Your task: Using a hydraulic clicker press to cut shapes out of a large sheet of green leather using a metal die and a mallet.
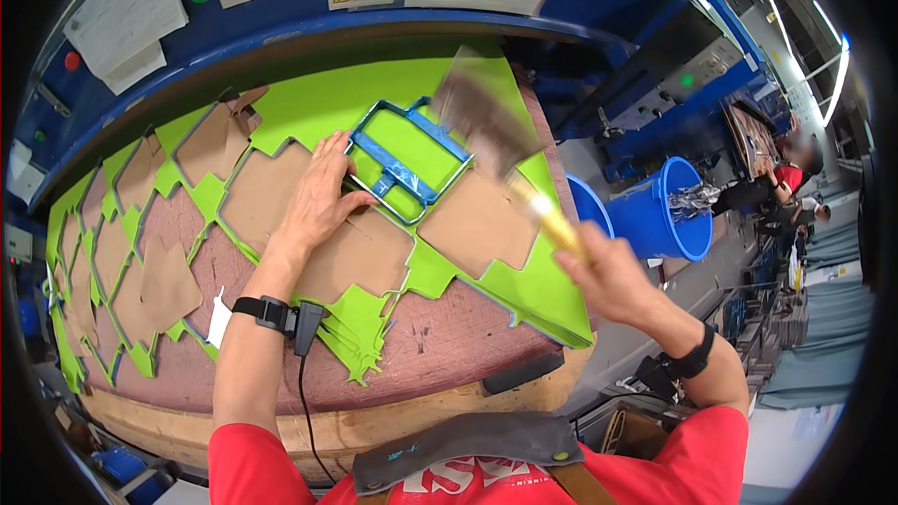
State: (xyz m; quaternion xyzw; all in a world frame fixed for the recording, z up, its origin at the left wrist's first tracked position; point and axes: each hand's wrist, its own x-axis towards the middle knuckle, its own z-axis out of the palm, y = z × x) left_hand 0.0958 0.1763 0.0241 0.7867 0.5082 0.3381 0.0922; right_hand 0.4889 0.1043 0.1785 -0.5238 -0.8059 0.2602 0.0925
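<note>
A blue cutting die [393, 165], an open metal frame with crossbars, lies on bright green sheet material [355, 84] on the bench. My left hand [323, 189] rests flat at the die's left side, fingers stretched and thumb apart, fingertips touching or nearly touching its edge. In my right hand [608, 273], closed, is the yellow handle of a brush [558, 226]. Its broad dark head is smeared by motion and hangs over the die's right end. Around the die, cut-out openings in the green sheet show brown paper [477, 223] beneath.
The worn reddish cutting board [449, 346] carries the sheet. A loose piece of brown paper [170, 290] lies at left. Blue machine housing [309, 28] crosses behind the bench. Blue bins [669, 210] stand on the right, one holding scraps. Farther right, a person in red [788, 178] sits.
</note>
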